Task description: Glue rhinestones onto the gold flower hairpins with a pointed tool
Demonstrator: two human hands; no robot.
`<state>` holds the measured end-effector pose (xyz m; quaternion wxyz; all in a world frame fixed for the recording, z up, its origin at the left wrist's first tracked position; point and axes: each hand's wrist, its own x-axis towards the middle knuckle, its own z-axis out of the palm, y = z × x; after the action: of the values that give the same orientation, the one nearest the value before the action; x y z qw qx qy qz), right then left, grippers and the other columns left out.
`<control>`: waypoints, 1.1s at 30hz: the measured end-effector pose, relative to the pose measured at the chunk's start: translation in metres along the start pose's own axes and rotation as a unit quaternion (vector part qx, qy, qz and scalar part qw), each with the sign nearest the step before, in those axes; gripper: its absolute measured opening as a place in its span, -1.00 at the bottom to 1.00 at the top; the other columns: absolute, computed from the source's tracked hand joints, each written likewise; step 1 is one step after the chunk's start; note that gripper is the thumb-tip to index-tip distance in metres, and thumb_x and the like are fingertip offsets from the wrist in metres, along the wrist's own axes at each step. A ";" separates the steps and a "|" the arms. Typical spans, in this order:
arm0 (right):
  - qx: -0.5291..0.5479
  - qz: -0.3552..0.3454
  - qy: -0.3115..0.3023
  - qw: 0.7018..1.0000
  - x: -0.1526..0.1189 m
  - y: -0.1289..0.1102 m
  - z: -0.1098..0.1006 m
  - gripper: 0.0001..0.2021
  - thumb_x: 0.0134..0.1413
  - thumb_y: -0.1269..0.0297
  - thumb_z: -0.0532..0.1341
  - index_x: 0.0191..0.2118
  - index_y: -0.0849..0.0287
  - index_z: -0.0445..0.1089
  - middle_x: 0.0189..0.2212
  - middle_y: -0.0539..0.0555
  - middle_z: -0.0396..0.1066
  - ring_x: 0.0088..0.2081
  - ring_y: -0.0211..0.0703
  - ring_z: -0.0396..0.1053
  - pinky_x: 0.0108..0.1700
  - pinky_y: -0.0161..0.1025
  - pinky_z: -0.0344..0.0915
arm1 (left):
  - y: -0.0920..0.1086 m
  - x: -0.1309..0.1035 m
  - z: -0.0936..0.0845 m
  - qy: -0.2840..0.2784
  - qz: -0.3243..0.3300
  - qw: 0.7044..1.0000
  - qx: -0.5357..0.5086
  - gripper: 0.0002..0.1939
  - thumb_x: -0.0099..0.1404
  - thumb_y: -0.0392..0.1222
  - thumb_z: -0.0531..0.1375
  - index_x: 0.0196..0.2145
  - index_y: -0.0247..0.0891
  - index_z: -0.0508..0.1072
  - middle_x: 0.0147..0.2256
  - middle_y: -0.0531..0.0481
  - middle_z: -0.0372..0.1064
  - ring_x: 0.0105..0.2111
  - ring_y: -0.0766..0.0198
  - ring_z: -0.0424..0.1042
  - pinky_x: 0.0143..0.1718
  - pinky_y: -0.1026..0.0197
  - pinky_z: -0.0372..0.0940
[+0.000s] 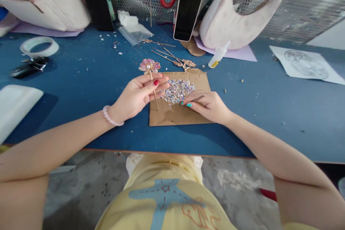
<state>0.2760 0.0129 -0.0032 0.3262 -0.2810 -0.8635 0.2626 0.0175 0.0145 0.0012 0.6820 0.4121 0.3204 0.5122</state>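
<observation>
Desk [242, 115]: blue, wide, carrying everything here; small scattered bits on its surface could stick to anything tacky laid down on it.
Handbag [242, 30]: pale, standing at the back, right of the upright phone [188, 12].
Cardboard [172, 118]: flat near the front edge, with no raised rim in view, so a knock from either wrist might send stones rolling off.
Left hand [132, 97]: fingers closed around the stem of the flower-headed pin, over the cardboard's left side; a loose pinch on so thin a stem could let the head twist.
Right hand [217, 107]: fingers gripping a slim metal tool, beside the stones; its heel could sweep some aside.
Flower-headed pin [150, 65]: held upright, pink head uppermost; pressing hard on its petals might bend them or loosen a stone.
Stone pile [176, 90]: glittering, mid-cardboard, between the hands.
Glue bottle [219, 55]: leaning behind the cardboard; a leak could foul the nearby pins [185, 64].
Metal tool [198, 99]: probably tweezers; whether the tip holds a stone, I cannot tell. Too tight a squeeze might flick one away.
</observation>
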 end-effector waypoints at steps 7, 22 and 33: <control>-0.002 -0.006 -0.007 1.000 0.001 -0.002 0.000 -0.73 0.34 0.26 0.15 -0.35 0.17 0.54 -0.27 0.12 0.64 -0.17 -0.19 0.58 -0.07 -0.19 0.50 | -0.001 -0.001 -0.003 -0.001 0.003 0.998 0.057 -0.87 0.30 -0.24 0.37 -0.18 -0.12 0.63 -0.13 0.04 0.65 -0.16 0.23 0.64 -0.11 0.22 0.54; -0.054 -0.066 0.001 0.996 -0.001 -0.002 0.005 -0.77 0.38 0.27 0.12 -0.22 0.15 0.53 -0.27 0.11 0.59 -0.19 -0.19 0.54 -0.09 -0.21 0.49 | -0.005 0.005 -0.004 0.010 -0.010 0.998 0.060 -0.84 0.32 -0.22 0.35 -0.12 -0.14 0.62 -0.12 0.03 0.64 -0.17 0.27 0.64 -0.17 0.32 0.53; -0.187 -0.235 -0.016 0.954 -0.008 -0.001 0.016 -0.84 0.37 0.40 0.12 -0.03 0.20 0.39 -0.52 -0.03 0.40 -0.48 -0.29 0.34 -0.41 -0.29 0.21 | -0.006 0.004 -0.008 0.035 -0.029 0.990 0.132 -0.80 0.32 -0.17 0.35 -0.10 -0.19 0.61 -0.17 -0.06 0.64 -0.21 0.20 0.64 -0.15 0.21 0.54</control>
<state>0.2692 0.0026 -0.0165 0.3069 -0.1216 -0.9438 0.0166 0.0142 0.0197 -0.0077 0.6243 0.4710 0.4209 0.4596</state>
